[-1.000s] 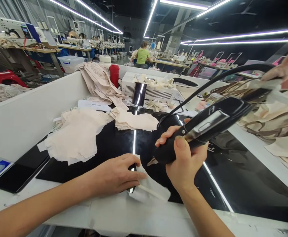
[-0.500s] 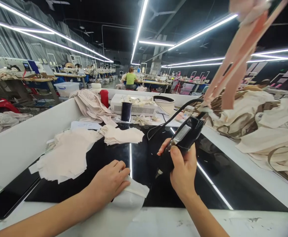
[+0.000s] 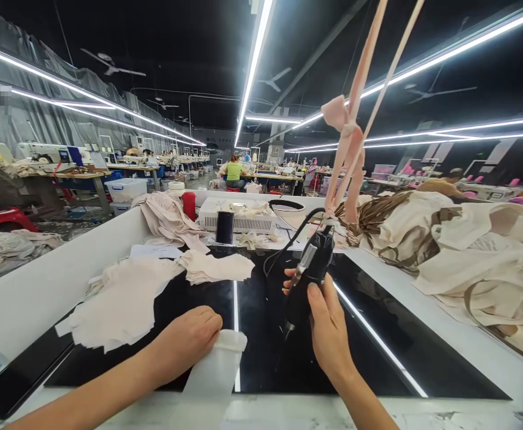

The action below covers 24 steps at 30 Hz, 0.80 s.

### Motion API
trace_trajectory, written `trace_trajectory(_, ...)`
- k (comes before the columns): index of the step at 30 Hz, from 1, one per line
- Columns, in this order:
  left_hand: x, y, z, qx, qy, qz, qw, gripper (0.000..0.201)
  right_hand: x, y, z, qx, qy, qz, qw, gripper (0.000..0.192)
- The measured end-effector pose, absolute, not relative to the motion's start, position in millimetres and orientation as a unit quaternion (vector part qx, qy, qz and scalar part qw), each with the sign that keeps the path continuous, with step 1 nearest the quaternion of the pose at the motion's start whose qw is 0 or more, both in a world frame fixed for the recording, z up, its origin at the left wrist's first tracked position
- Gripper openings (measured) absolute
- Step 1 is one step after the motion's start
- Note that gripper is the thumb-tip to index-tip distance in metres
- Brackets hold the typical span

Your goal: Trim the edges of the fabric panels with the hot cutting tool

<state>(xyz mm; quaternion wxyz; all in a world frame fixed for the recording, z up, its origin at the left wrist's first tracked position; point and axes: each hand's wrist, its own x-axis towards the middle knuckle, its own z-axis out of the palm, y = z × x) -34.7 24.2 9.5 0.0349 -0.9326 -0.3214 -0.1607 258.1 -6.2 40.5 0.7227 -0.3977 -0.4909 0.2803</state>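
Note:
My right hand [image 3: 328, 325] grips a black corded hand tool [image 3: 308, 275], held nearly upright with its metal tip pointing down just above the glossy black worktop [image 3: 378, 352]. The tool hangs from pink fabric straps [image 3: 348, 143] that run up out of view. My left hand [image 3: 185, 340] lies flat on a white fabric strip [image 3: 212, 376] at the near edge of the worktop, pressing it down. The tool tip is a little right of the strip and apart from it.
Stacks of cream fabric pieces [image 3: 127, 298] lie to the left, a large heap of beige garments [image 3: 467, 257] to the right. A white box [image 3: 239, 221], a dark thread cone [image 3: 224, 227] and a red cylinder [image 3: 188, 205] stand behind. A white wall [image 3: 42, 280] borders the left. A person in green [image 3: 234, 171] sits far back.
The tool has swung from a slant to nearly upright and moved away from the strip. My left hand slid the strip towards the near edge. The view tilted upward.

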Motion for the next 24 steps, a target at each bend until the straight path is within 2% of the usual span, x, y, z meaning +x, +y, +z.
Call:
trace_trajectory(4,-38,15,26,-0.925,-0.337,-0.171,-0.029,0.023,265,-8,32,-0.427,-0.396,0.345,0.736,0.059)
trace_trajectory(8,-42,2,40,-0.917,-0.334,-0.207,-0.076,0.021,271,-14,28,-0.430,-0.337,0.344,0.763,0.063)
trace_trajectory(14,-45,-22,56,-0.913,-0.271,-0.297,-0.062,0.021,277,-38,11,-0.433,-0.244,0.338,0.800,0.058)
trace_trajectory(20,-46,-43,70,-0.920,-0.198,-0.338,-0.014,0.020,264,-65,-6,-0.435,-0.233,0.442,0.749,0.056)
trace_trajectory(24,-45,-60,81,-0.916,-0.141,-0.375,-0.010,0.019,239,-74,-4,-0.421,-0.304,0.526,0.674,0.058)
